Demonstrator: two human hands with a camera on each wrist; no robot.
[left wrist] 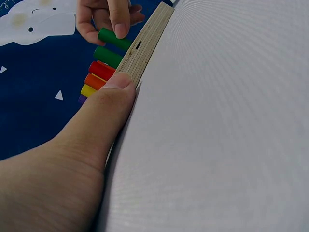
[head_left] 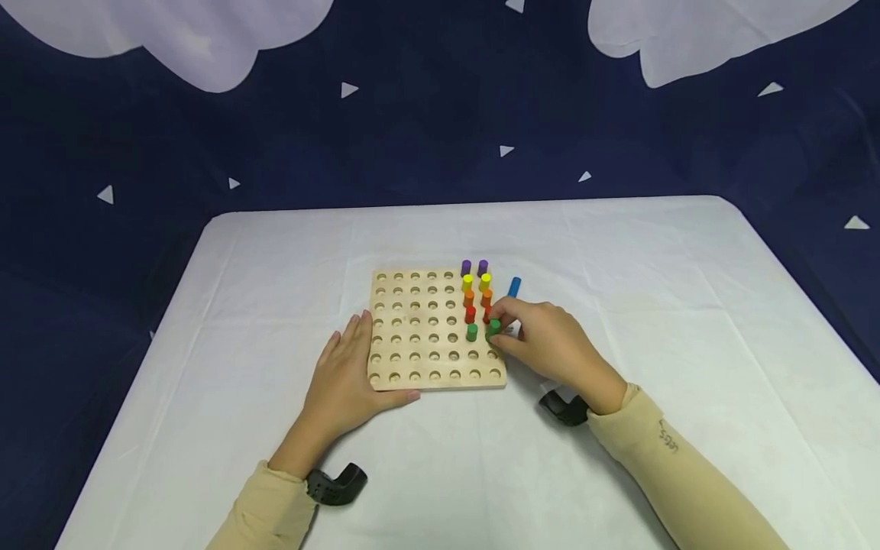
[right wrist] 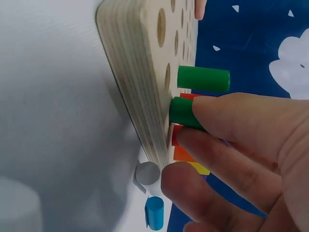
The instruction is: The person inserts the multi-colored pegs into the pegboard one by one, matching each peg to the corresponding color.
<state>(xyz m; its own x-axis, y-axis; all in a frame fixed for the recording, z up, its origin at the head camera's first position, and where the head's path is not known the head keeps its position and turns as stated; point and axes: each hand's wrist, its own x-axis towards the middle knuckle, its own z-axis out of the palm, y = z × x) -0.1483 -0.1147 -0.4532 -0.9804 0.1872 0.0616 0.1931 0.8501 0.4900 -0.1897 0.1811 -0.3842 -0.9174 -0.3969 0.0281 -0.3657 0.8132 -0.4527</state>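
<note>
A square wooden pegboard (head_left: 406, 313) with rows of round holes lies on the table. Two columns at its right side carry upright pegs in pairs: purple, yellow, orange, red and green. My right hand (head_left: 550, 340) pinches a green peg (right wrist: 183, 112) between thumb and fingers, its lower end at the board's face in the outer column. Beside it stands another green peg (head_left: 471, 333) in the inner column. With fingers extended along the left edge and thumb (left wrist: 108, 99) against the front edge, my left hand (head_left: 347, 382) rests on the board.
Right of the board lie a blue peg (head_left: 514, 286) and a grey cylinder (right wrist: 147, 172). A white cloth covers the table (head_left: 653, 267). Dark blue fabric (head_left: 440, 114) with clouds and triangles hangs behind. Each wrist carries a black camera mount (head_left: 337, 485).
</note>
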